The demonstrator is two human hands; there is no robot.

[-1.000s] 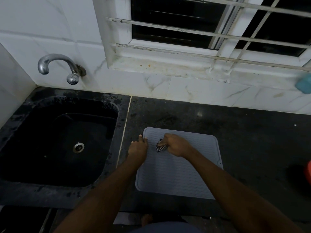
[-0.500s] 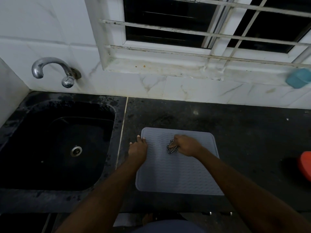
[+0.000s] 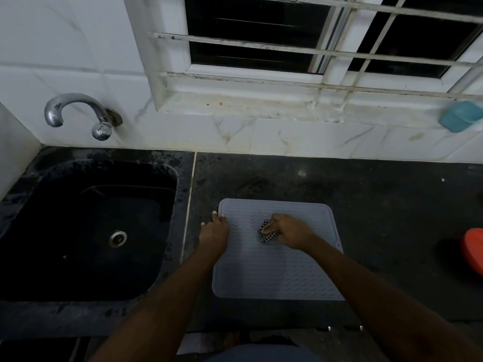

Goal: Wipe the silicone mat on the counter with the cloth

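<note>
A grey ribbed silicone mat lies flat on the black counter. My right hand is closed around a bunched black-and-white checked cloth, pressing it onto the upper middle of the mat. My left hand rests palm down on the mat's upper left edge, fingers pointing away from me, partly on the counter. Both forearms reach in from the bottom of the view and cover the mat's lower corners.
A black sink with a metal drain lies left of the mat, with a steel tap on the tiled wall above. A red object sits at the right edge. A blue object rests on the window sill.
My right hand has slid the cloth rightwards across the mat's upper part. My left hand has stayed at the mat's left edge. The camera view shifted slightly.
</note>
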